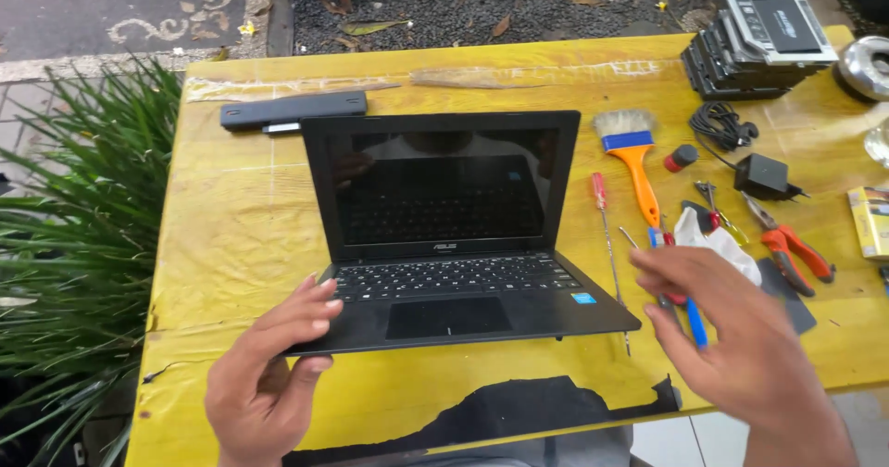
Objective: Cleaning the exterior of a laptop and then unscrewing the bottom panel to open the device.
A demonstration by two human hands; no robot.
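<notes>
While lid stands open and screen dark, laptop (454, 236) sits intact mid-table (231, 245). Left hand (269, 374) grips front-left corner. Right hand (741, 337), fingers spread and empty, hovers over screwdrivers (607, 236), possibly blurred. No disassembly begun; battery (292, 111) lies apart behind.

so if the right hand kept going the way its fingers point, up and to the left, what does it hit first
Probably the red-handled screwdriver lying beside the laptop; the right hand hovers blurred above the table, so depth is unclear.
</notes>
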